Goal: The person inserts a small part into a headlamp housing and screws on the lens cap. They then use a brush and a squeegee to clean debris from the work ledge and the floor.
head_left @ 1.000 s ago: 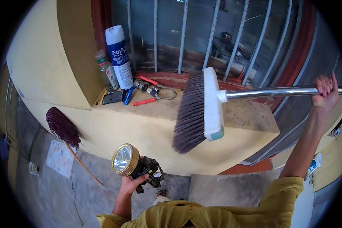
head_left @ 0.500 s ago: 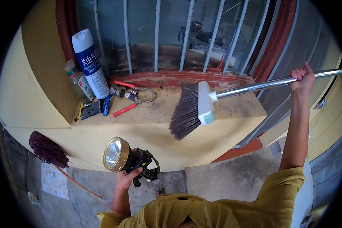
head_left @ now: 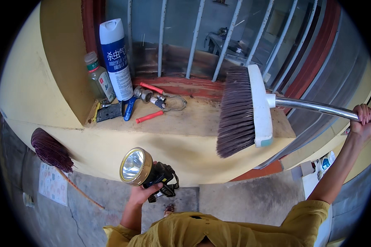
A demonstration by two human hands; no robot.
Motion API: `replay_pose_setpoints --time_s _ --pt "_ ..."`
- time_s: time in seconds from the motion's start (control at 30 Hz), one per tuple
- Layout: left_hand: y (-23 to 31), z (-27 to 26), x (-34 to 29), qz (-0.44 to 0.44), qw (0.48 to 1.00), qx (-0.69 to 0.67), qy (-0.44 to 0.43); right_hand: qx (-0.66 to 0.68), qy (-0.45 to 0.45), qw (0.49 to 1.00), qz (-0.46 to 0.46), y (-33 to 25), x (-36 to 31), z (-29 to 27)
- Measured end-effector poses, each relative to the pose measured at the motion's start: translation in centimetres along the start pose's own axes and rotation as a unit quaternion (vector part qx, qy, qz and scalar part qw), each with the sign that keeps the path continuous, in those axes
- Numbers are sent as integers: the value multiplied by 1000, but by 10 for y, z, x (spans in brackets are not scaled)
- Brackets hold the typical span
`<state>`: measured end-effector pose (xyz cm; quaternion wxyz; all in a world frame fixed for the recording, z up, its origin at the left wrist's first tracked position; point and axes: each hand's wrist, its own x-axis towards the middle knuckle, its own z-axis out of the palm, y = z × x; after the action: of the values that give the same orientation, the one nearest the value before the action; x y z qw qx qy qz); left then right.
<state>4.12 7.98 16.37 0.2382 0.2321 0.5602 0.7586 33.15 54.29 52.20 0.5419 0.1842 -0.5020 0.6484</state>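
Note:
My left hand [head_left: 143,192] is closed round a headlamp [head_left: 137,166] with a gold rim, a black body and a dark strap hanging off its right side. The lamp's glass faces up and to the left, below the window ledge. Out at the right, my right hand [head_left: 362,120] grips the metal handle of a broom [head_left: 261,106]. The broom's white head is raised in front of the ledge's right end, its dark bristles pointing left. The far end of the handle is cut off at the picture's rim.
On the window ledge [head_left: 185,123] stand a blue-and-white spray can [head_left: 116,61] and a bottle [head_left: 99,78]. Beside them lie a red-handled tool [head_left: 149,117], a metal fitting [head_left: 143,94] and a blue-handled tool [head_left: 129,108]. A purple mop [head_left: 51,149] leans at left. Bars [head_left: 195,39] cover the window.
The broom has moved right and its head looks larger, now more upright. My right hand has shifted right and down. The headlamp stays in my left hand, slightly further right in view.

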Motion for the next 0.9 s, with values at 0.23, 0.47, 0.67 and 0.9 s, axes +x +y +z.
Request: replay_pose_setpoints --time_s 0.23,0.47,0.67,0.9 --pt "1 -21 -20 15 999 28 30 113 -71 990 56 121 11 102" --pt "7 -29 -34 23 993 11 112 73 43 990 112 233 10 162" --pt "5 -38 -34 4 993 8 116 -20 80 993 82 187 20 133" --pt "3 -23 -13 -27 998 -13 55 -92 40 995 27 67 26 55"
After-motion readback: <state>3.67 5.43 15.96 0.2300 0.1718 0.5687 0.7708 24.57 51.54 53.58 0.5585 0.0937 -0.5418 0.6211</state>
